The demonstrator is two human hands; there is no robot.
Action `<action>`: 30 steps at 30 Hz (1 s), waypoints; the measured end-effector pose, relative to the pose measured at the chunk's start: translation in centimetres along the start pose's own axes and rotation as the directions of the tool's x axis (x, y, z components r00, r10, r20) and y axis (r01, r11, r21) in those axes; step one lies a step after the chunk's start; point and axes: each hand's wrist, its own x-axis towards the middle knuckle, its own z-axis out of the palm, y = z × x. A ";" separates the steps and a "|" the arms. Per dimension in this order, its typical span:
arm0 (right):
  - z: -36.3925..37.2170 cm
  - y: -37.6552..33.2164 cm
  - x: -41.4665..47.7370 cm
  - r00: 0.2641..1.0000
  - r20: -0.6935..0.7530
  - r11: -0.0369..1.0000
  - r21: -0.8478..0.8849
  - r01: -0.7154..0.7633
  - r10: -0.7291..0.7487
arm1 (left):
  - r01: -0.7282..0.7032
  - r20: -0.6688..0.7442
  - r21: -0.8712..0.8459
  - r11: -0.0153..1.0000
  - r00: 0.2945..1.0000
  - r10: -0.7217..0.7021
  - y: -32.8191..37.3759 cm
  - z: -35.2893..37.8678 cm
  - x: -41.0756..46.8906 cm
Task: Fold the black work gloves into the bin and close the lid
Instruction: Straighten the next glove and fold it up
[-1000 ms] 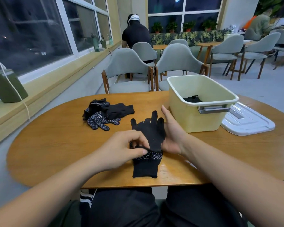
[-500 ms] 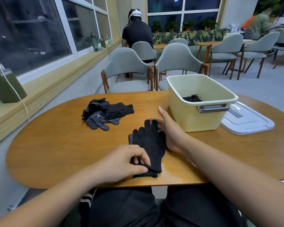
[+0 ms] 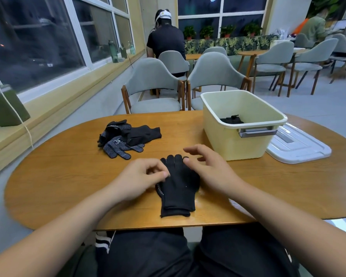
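Fingers (image 3: pixel 160 173) of the left hand (image 3: pixel 138 177) curled, thumb tip against forefinger at the left edge of the stacked black gloves (image 3: pixel 178 190); cannot tell whether pinching cloth or only touching. Fingers (image 3: pixel 195 151) of the right hand (image 3: pixel 210 170) loosely spread, thumb tip at the glove fingertips. Gloves flat near the front edge of the table (image 3: pixel 68 176), open bin (image 3: pixel 234 142) behind to the right, lid (image 3: pixel 300 148) beside it.

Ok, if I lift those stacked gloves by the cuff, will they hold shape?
Probably floppy: the stacked gloves are thin knit lying limp on the table, so the fingers would likely droop. The grip dots at their left edge may drag if pushed.
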 end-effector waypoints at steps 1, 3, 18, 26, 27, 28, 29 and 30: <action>0.0 0.0 -0.6 0.999 0.010 0.998 -0.048 0.034 -0.034 | 0.015 -0.025 -0.015 1.000 1.000 -0.015 -0.4 -0.1 0.3; 0.1 0.4 -1.6 0.990 0.039 0.978 -0.153 0.139 -0.134 | 0.035 -0.082 -0.016 0.999 0.996 -0.036 -1.3 -0.1 0.9; 1.6 0.5 -5.6 0.853 0.327 0.774 -0.372 0.512 -0.407 | -0.086 -0.031 0.129 0.988 0.995 0.091 -3.9 0.7 -2.5; 2.3 0.4 -5.3 0.879 0.302 0.780 -0.413 0.470 -0.370 | -0.117 -0.039 0.161 0.980 0.991 0.125 -4.0 1.1 -3.2; 2.3 0.2 -5.2 0.876 0.312 0.770 -0.426 0.475 -0.368 | -0.117 -0.041 0.162 0.980 0.991 0.126 -4.0 1.1 -3.1; 2.4 0.0 -5.0 0.871 0.326 0.759 -0.436 0.484 -0.368 | -0.115 -0.037 0.160 0.980 0.992 0.122 -3.9 1.1 -3.2; 2.3 -0.2 -4.9 0.863 0.341 0.745 -0.445 0.497 -0.371 | -0.112 -0.031 0.157 0.981 0.993 0.118 -3.9 1.1 -3.2; 2.3 -0.4 -4.8 0.855 0.357 0.727 -0.457 0.512 -0.377 | -0.110 -0.026 0.158 0.981 0.993 0.116 -3.8 1.1 -3.3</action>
